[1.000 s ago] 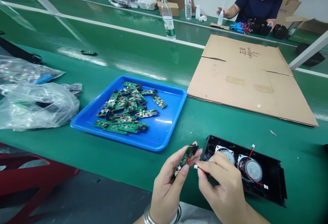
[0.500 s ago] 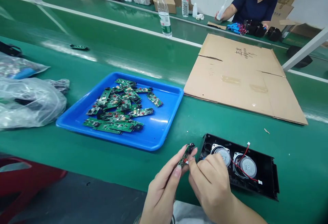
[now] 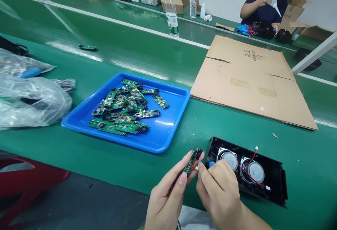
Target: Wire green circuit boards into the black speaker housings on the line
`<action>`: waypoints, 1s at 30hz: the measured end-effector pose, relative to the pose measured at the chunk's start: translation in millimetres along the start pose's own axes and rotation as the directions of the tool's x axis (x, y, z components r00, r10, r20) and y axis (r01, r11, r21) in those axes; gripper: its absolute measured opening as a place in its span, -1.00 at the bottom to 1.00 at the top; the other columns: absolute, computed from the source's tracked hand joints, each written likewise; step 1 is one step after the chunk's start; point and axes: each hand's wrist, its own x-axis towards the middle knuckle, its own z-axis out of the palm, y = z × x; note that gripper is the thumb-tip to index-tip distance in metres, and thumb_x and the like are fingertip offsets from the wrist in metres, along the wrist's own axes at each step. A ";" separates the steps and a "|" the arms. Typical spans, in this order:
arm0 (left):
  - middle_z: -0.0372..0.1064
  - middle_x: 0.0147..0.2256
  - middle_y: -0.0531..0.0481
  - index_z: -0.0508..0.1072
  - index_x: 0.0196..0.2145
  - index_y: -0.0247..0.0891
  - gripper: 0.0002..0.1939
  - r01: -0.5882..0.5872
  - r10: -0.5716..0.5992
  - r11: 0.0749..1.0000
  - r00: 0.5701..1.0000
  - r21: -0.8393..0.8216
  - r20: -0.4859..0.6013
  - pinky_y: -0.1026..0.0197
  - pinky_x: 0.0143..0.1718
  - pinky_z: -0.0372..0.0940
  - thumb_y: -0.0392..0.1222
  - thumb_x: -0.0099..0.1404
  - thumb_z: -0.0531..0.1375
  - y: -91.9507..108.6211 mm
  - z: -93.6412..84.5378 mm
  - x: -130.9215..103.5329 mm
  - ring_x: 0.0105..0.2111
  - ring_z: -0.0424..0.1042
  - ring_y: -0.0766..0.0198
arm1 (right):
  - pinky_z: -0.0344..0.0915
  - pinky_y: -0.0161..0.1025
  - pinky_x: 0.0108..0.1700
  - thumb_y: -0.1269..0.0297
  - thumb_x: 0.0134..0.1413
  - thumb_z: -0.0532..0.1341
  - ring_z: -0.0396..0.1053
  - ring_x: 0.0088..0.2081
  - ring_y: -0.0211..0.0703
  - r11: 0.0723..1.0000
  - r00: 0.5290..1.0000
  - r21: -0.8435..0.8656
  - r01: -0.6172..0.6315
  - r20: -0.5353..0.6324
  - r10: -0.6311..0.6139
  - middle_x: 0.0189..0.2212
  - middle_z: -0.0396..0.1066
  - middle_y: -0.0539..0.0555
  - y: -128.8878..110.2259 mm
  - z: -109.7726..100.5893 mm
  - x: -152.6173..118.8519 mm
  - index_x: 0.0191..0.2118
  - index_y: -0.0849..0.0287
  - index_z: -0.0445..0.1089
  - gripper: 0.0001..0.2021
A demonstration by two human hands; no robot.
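My left hand (image 3: 168, 191) is closed around the edges of a small green circuit board (image 3: 193, 161), thumb on the near side. A red part shows on the board's lower edge. Pinched at that edge, the fingertips of my right hand (image 3: 221, 188) hold a small white connector (image 3: 196, 168); any wire on it is hidden by the fingers. Just beyond my right hand lies a black speaker housing (image 3: 273, 173) with two round speakers (image 3: 256, 172) inside. Red and black leads ending in white plugs (image 3: 268, 188) rest on it, and a blue part (image 3: 211, 164) shows at its left end.
A blue tray (image 3: 160, 145) holds several green circuit boards (image 3: 129, 105). Flattened cardboard (image 3: 252, 79) lies behind the housing. Plastic bags (image 3: 34, 100) are at left, a water bottle (image 3: 172, 19) stands further back, and a co-worker (image 3: 255, 7) sits across the bench.
My hands stay together at the board, which has tilted to show more of its face. The blue part in the housing is more visible. The co-worker's hand with a white bottle has risen.
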 end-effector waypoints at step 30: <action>0.53 -0.25 -0.10 0.50 -0.12 -0.07 -0.55 0.218 -0.291 0.932 0.927 0.291 0.238 0.08 -0.20 0.43 -0.12 -0.03 0.38 19.0 -31.5 15.1 -0.25 0.52 0.03 | 0.32 -0.17 -0.17 0.38 0.23 0.01 0.36 -0.37 -0.22 0.995 0.999 -0.087 0.046 0.029 -0.044 -0.48 0.43 0.04 -1.0 -40.4 -5.3 -0.30 0.27 0.41 -0.76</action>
